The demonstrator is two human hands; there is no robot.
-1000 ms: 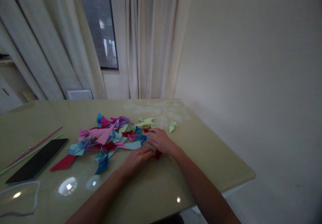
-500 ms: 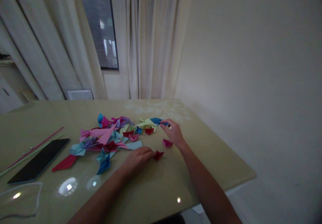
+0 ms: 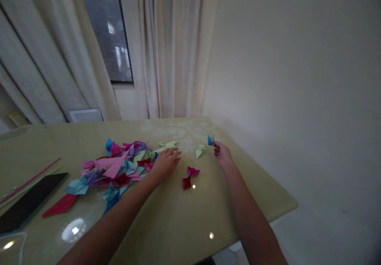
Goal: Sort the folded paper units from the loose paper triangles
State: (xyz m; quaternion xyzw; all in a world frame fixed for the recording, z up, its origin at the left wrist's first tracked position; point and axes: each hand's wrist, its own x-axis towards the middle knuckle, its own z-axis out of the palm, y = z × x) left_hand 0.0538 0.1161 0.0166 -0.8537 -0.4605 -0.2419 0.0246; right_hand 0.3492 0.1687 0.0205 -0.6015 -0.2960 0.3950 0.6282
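My right hand [image 3: 223, 153] pinches a small blue origami figure [image 3: 210, 140] over the right part of the table. A pale green origami piece [image 3: 200, 150] lies just left of it. My left hand [image 3: 166, 164] reaches to the right edge of a pile of folded paper, its fingers stretched out and slightly apart; what lies under them is hidden. Beyond its fingertips is a larger pale green folded paper [image 3: 169, 145]. Between the hands, a magenta origami piece [image 3: 193, 171] and a dark red one [image 3: 186, 183] lie close together.
The pile has pink [image 3: 117, 165], purple, blue and red folded papers. Left of it lie a red folded paper [image 3: 61, 206], a black phone-like slab [image 3: 32, 201] and thin pink and green strips [image 3: 32, 180]. A wall bounds the table's right side, curtains the back.
My right hand has moved right with a blue piece. A pale green piece now lies beside it. My left hand has moved forward from the dark red piece, which now sits nearer the magenta one.
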